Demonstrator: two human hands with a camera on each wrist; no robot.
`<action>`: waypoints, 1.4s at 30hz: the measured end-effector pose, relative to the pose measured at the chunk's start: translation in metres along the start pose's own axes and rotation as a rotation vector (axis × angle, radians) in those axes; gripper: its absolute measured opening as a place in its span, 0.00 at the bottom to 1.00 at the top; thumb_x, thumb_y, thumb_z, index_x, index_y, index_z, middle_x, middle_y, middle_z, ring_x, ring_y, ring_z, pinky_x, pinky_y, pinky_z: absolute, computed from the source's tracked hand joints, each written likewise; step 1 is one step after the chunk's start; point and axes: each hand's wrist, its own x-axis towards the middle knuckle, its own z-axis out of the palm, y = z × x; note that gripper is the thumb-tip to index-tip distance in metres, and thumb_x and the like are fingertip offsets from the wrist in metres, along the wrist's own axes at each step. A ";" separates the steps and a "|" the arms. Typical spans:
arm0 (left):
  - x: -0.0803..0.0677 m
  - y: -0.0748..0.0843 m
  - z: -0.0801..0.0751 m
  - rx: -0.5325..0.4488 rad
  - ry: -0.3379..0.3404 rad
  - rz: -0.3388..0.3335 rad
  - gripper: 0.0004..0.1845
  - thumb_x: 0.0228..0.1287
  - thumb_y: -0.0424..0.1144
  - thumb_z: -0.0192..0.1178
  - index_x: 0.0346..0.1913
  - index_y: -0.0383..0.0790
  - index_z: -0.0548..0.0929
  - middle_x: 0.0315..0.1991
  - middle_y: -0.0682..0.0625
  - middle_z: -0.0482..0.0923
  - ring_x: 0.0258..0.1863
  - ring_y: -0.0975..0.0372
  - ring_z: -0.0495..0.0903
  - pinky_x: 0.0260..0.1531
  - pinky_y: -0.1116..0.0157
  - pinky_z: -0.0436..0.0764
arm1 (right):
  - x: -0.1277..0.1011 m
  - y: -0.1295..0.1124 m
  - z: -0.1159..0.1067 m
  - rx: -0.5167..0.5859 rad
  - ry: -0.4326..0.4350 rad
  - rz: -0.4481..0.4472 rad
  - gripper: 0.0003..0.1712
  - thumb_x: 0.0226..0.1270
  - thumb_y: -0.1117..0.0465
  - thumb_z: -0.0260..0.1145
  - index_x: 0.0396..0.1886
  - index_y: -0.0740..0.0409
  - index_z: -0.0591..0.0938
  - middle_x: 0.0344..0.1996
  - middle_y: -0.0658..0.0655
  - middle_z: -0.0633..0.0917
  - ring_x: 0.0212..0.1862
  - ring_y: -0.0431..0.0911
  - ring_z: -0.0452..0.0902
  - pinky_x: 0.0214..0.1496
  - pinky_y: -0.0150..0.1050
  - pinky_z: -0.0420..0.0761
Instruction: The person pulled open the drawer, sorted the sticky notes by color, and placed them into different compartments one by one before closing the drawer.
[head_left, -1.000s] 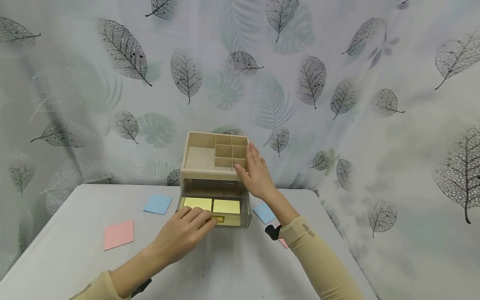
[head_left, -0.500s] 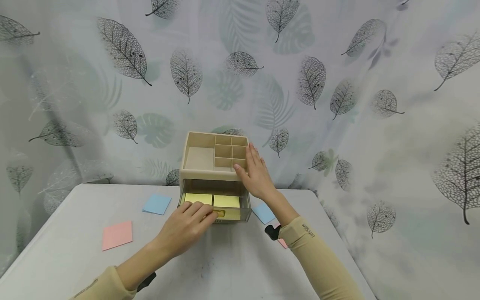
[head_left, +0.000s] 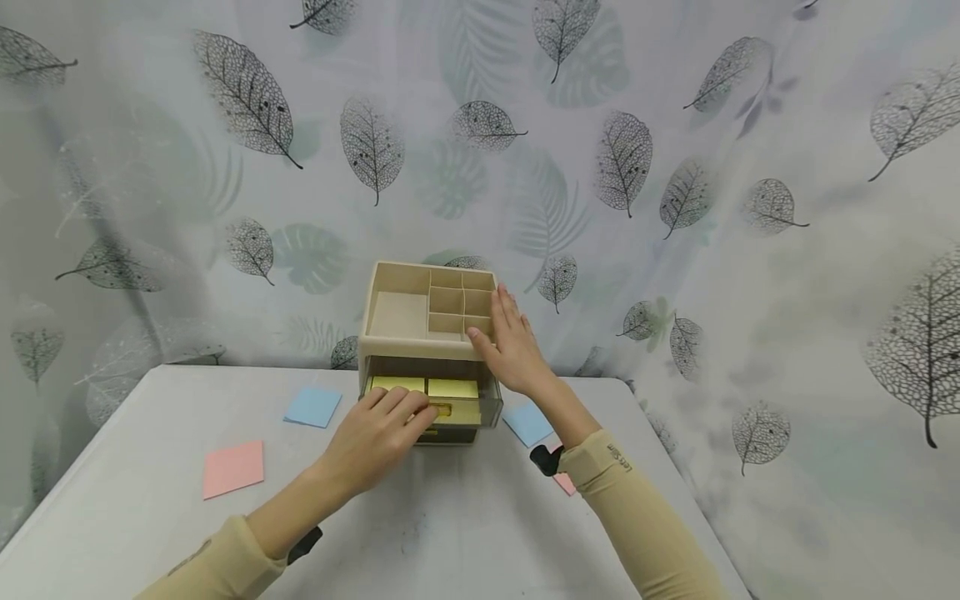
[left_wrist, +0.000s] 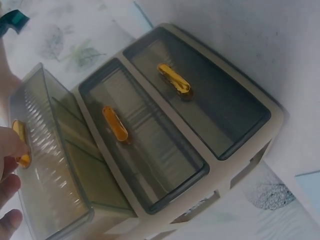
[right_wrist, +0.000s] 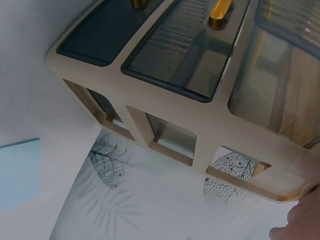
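A beige desktop organizer (head_left: pixel 408 348) with a divided top tray stands at the table's back. Its clear top drawer (head_left: pixel 468 412) is partly pulled out and carries two yellow sticky-note pads (head_left: pixel 452 388) side by side. My left hand (head_left: pixel 382 433) pinches the gold drawer handle (left_wrist: pixel 19 142) with thumb and finger. My right hand (head_left: pixel 516 346) rests on the organizer's upper right side, fingers straight and thumb over the rim. Below, the middle drawer (left_wrist: pixel 150 150) and bottom drawer (left_wrist: pixel 210 100) are closed in the left wrist view.
On the white table (head_left: pixel 465 533), a blue square note (head_left: pixel 312 407) and a pink one (head_left: pixel 234 469) lie to the left. Another blue note (head_left: pixel 528 423) and a pink note (head_left: pixel 564 481), partly hidden by my right arm, lie right. A leaf-printed curtain (head_left: pixel 450 183) hangs behind.
The top drawer has slid inward, away from me, with my left hand on its handle. More of the lower front now shows beneath it. My right hand has stayed in place.
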 end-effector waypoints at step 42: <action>0.013 -0.034 0.043 0.002 0.012 -0.101 0.05 0.66 0.28 0.67 0.43 0.38 0.87 0.41 0.45 0.82 0.39 0.51 0.80 0.31 0.59 0.77 | 0.000 -0.001 0.000 -0.002 0.003 0.003 0.49 0.84 0.36 0.42 0.85 0.63 0.39 0.85 0.58 0.35 0.84 0.54 0.29 0.83 0.62 0.36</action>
